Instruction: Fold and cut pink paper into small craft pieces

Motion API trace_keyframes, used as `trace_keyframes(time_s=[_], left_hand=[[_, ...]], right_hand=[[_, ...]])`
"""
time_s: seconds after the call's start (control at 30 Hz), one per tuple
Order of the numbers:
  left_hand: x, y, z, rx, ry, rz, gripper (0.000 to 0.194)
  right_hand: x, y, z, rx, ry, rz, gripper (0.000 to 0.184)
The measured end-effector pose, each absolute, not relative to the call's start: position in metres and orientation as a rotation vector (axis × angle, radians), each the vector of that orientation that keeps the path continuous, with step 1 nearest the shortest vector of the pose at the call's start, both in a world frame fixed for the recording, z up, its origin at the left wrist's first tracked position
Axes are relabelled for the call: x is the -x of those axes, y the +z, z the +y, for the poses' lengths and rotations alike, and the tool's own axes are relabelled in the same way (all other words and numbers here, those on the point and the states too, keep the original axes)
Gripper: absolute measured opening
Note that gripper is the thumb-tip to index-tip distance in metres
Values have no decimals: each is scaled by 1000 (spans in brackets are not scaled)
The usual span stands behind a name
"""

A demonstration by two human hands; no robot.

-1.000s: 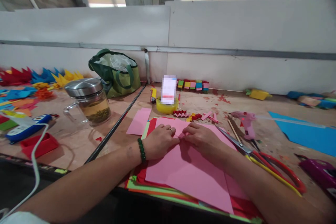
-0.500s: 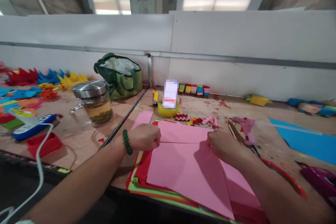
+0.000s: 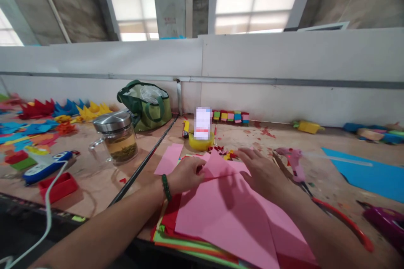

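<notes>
A pink paper sheet (image 3: 233,214) lies on top of a stack of coloured papers (image 3: 167,229) at the table's near edge. Its far part is folded over and lifted slightly. My left hand (image 3: 186,174), with a green bead bracelet on the wrist, is closed and pinches the folded flap's left end. My right hand (image 3: 263,170) rests on the sheet's far right part, fingers stretched out flat along the fold.
A glass jar of tea with a metal lid (image 3: 117,138) stands left. Behind are a green bag (image 3: 147,105), a yellow tape roll (image 3: 200,141) and small coloured blocks (image 3: 230,115). A pink glue gun (image 3: 293,159), red-handled scissors (image 3: 341,222) and blue paper (image 3: 366,168) lie right.
The head has tilted up. My left hand moved right and lifted the folded flap; my right hand slid left along the fold, its fingers now spread flat.
</notes>
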State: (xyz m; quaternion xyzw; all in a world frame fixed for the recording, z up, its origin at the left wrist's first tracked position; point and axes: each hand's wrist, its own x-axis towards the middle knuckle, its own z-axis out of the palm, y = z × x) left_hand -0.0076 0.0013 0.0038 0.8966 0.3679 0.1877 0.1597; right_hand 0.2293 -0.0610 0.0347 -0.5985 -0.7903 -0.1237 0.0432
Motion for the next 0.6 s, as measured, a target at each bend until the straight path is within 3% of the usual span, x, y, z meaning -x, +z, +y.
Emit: trace_keyframes(time_s=[0.1,0.2,0.27,0.33,0.43,0.6], left_hand=[[6,21,-35,-2785,539,1037,14],[5,29,-73,-3002,232,1056,21],[9,28,-90,-2981,93,1060,18],[18,24,-97,-2887,97,993,20],[36,13,-95,-2714,205,919,43],[55,-2,-90,-2513,358,944,52]], right_hand=[[-210,43,-76,1265,-714,-2403,59],[-197,36,-87,1001,-712,-2537,38],[-195,26,-90,1022,-567,-2635,22],[-199,16,-91,1139,-371,-2716,20],[-207,4,-95,1275,-80,-2730,26],[-214,-3,-106,1415,302,-2534,48]])
